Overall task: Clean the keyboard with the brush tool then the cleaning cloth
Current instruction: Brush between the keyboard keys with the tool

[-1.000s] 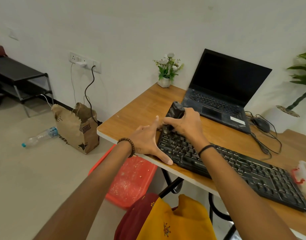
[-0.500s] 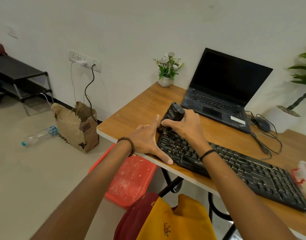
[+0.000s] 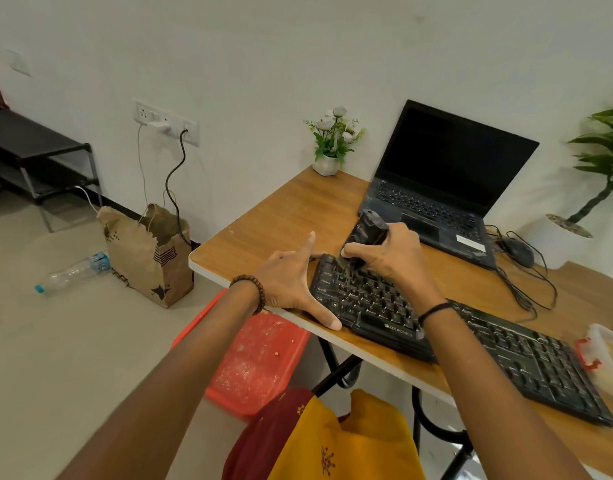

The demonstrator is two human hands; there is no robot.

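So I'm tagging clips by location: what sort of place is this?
Probably a home or small-office desk corner: a wooden table with a laptop and keyboard, and a wall socket strip.

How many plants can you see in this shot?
2: a small potted flower plant at the desk's far corner by the wall, and a larger green plant at the right edge, partly cut off. Others may be out of frame.

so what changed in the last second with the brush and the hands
Little changed. The right hand keeps its grip on the brush tool and has worked it slightly across the top-left keys of the keyboard, tilting a bit between frames. The left hand stays spread flat, bracing the keyboard's left end. Keyboard, laptop and table have not moved.
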